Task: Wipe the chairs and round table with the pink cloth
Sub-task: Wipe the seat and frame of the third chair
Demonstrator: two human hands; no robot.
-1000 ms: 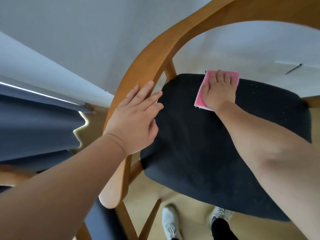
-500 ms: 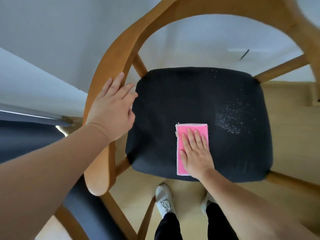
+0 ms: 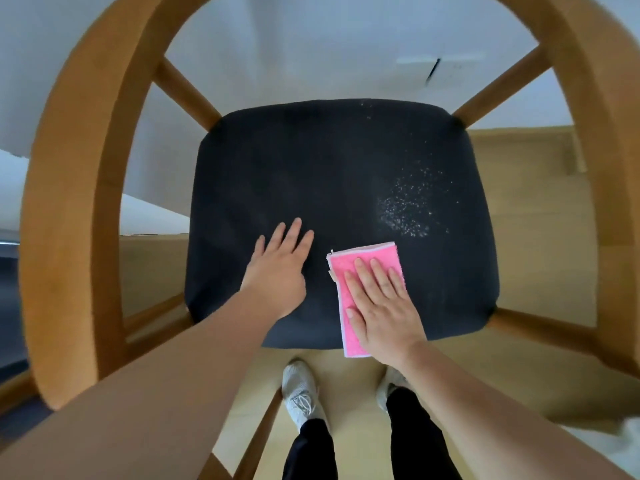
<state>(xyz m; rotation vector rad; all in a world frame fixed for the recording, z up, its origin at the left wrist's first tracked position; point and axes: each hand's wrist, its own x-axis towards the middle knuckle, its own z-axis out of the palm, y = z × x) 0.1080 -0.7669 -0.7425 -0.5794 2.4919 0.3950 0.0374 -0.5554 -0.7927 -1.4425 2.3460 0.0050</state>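
Observation:
A wooden chair (image 3: 69, 209) with a curved back and armrest rail surrounds a black fabric seat (image 3: 311, 168). The folded pink cloth (image 3: 349, 268) lies flat on the seat's near edge. My right hand (image 3: 381, 306) presses down on the pink cloth with fingers straight and together. My left hand (image 3: 280, 268) rests flat on the black seat just left of the cloth, fingers spread, holding nothing. White specks of dust (image 3: 408, 209) lie on the seat's right half, beyond the cloth.
Light wooden floor (image 3: 536, 209) and a white wall (image 3: 311, 46) surround the chair. My two feet in white shoes (image 3: 299, 396) stand right below the seat's near edge. A dark curtain (image 3: 7, 306) hangs at far left.
My left hand left the chair's left rail and came down onto the seat. My right hand drew the cloth from the seat's far edge to the near edge, then slightly right.

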